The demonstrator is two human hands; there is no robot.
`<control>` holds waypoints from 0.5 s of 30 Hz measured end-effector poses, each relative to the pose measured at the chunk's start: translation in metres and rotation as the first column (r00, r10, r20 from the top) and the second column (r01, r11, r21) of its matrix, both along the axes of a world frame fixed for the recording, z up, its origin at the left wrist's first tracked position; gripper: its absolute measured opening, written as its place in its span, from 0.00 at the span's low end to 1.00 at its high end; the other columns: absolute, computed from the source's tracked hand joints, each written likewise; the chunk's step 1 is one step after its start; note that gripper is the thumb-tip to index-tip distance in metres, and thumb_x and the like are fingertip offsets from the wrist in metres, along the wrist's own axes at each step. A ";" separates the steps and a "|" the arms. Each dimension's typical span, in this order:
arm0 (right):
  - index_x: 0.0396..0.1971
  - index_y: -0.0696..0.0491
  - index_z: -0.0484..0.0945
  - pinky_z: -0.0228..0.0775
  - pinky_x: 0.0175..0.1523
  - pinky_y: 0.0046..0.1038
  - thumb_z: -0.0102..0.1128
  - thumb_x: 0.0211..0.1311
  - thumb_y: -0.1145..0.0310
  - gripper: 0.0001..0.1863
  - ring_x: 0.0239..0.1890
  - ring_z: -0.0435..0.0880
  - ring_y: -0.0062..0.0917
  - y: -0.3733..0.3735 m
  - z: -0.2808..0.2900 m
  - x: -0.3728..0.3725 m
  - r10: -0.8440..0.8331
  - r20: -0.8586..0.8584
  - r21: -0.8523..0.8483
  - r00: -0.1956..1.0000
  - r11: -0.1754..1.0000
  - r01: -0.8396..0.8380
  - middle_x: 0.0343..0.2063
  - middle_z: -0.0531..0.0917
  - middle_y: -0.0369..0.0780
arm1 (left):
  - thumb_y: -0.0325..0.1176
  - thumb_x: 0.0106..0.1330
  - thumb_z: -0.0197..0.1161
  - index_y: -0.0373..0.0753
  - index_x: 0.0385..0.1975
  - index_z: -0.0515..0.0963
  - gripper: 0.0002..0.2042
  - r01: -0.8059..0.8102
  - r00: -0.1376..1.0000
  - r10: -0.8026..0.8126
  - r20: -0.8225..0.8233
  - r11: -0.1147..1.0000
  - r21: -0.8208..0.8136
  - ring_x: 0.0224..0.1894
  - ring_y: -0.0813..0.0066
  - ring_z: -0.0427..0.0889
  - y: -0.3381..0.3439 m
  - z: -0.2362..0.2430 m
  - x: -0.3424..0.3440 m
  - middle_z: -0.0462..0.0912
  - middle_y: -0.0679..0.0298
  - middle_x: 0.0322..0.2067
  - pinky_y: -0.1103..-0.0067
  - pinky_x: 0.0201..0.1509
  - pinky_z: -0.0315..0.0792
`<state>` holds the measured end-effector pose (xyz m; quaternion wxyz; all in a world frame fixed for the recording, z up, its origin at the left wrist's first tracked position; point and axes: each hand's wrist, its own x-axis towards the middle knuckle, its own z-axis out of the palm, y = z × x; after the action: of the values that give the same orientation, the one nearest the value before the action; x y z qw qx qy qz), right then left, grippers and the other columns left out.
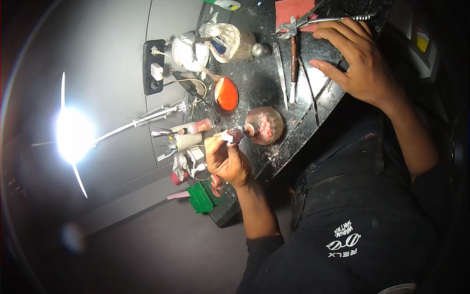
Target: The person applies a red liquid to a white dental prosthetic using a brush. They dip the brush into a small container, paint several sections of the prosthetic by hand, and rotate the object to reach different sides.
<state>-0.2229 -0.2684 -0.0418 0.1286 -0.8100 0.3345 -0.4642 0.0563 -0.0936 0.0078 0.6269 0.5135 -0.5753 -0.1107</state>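
Observation:
My left hand (pixel 228 159) pinches a small dark pink and white piece (pixel 234 136) between thumb and fingers; its exact kind is hard to make out. Right beside it is a round glass spirit lamp (pixel 267 125) with pink stuff on it, its neck toward the piece. My right hand (pixel 360 61) rests at the bench's upper right, fingers spread, their tips by a metal tool with a ridged handle (pixel 338 19). Near that hand lie a wooden-handled wax knife (pixel 293 61), a metal scalpel handle (pixel 280 73) and a thin dark rod (pixel 309 93).
Pliers (pixel 299 25) lie over a pink wax sheet (pixel 289 11). Along the bench's far side are a plaster-crusted container (pixel 237 41), an orange-filled bowl (pixel 226 95), a brush holder (pixel 188 141), a pink denture (pixel 215 181) and a green dustpan-like tool (pixel 199 198). A bright lamp (pixel 75 134) glares left.

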 end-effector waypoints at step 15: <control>0.47 0.57 0.78 0.65 0.59 0.35 0.71 0.56 0.63 0.20 0.52 0.77 0.35 0.000 0.001 -0.001 -0.005 -0.013 0.005 1.000 1.000 0.005 0.50 0.81 0.42 | 0.17 0.63 0.66 0.29 0.41 0.78 0.08 -0.046 0.997 0.043 0.071 0.998 0.042 0.39 0.71 0.80 0.004 -0.003 0.010 0.76 0.59 0.38 0.75 0.47 0.81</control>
<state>-0.2242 -0.2683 -0.0409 0.1276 -0.8118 0.3385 -0.4584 0.0658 -0.0898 0.0052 0.5974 0.5432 -0.5829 -0.0911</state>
